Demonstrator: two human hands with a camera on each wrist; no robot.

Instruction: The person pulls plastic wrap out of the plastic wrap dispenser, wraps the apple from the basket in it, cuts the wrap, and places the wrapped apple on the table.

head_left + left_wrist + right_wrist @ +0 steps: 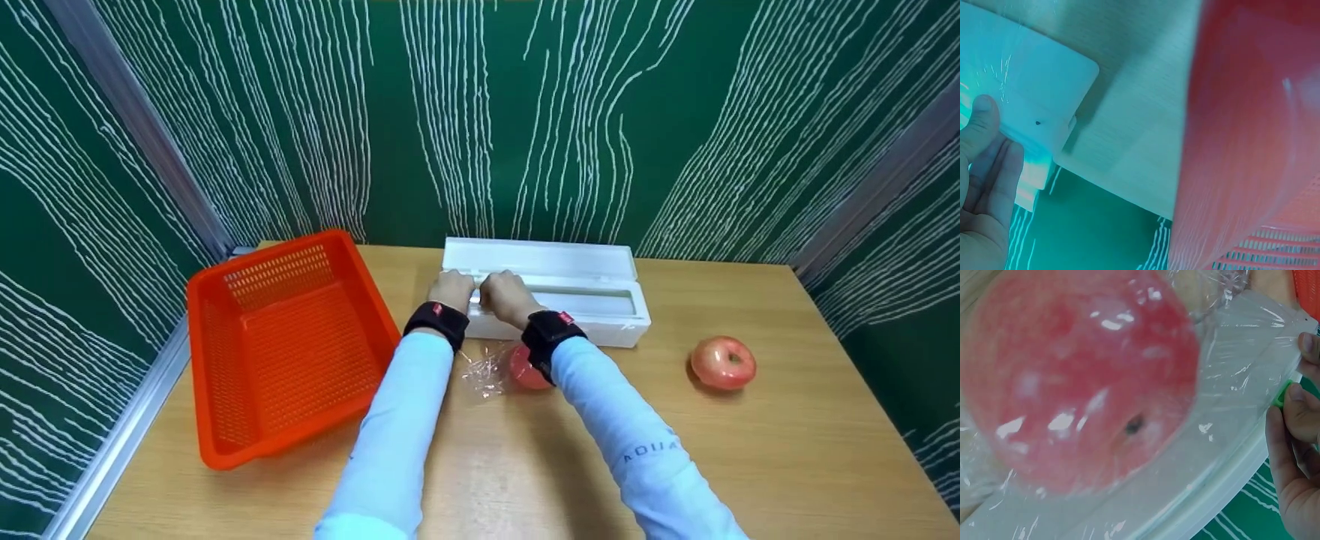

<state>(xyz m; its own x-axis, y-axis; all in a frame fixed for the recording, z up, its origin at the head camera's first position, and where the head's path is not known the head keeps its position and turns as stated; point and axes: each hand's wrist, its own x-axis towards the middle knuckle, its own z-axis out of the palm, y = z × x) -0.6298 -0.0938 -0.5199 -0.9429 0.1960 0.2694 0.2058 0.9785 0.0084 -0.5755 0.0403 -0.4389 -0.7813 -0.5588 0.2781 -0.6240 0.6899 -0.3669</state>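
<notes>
A white cling film box (600, 330) lies on the table with its lid (540, 257) raised at the back. My left hand (451, 291) grips its left end, thumb and fingers at the rim, as the left wrist view shows. With thumb and forefinger, my right hand (1297, 433) pinches a small green slide cutter (1282, 395) on the box's front rim. Clear cling film (1235, 371) stretches from that rim over a red apple (1084, 382) in front of the box. In the head view, my right wrist partly covers this apple (527, 369).
An orange perforated basket (315, 352) stands at the left of the wooden table (810, 450). A second apple (723, 363), with no film visible on it, sits to the right. Green panels (517, 112) with white wavy lines rise behind and at both sides.
</notes>
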